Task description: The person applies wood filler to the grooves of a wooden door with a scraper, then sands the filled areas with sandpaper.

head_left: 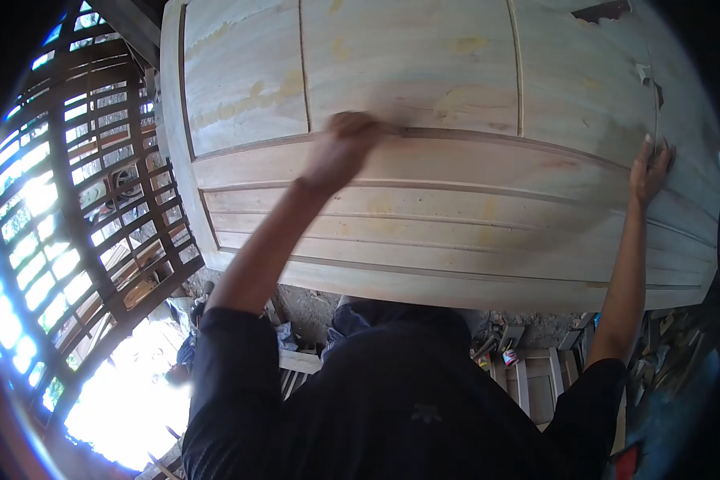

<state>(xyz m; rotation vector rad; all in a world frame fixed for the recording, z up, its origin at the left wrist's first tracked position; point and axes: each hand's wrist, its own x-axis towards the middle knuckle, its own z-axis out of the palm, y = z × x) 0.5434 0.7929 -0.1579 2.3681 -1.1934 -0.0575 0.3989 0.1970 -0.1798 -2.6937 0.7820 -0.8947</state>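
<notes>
A large pale wooden panel (pixel 424 212) with raised strips and grooves spans the view in front of me, with yellowish patches on its surface. Over its middle groove, my left hand (pixel 350 144) is closed and smeared by motion; a blurred shape at its fingers cannot be made out. At the panel's right part, my right hand (pixel 650 170) rests on the surface with its fingers apart, holding nothing. Above it, a dark, torn-edged patch (pixel 604 11) and a smaller peeled spot (pixel 642 74) mark the panel.
A dark slatted lattice (pixel 70 160) stands at the left, with bright light behind it. Below the panel are a wooden frame (pixel 540 384), a small red-and-white container (pixel 510 357) and scattered scraps. More timber pieces (pixel 680 360) lie at the lower right.
</notes>
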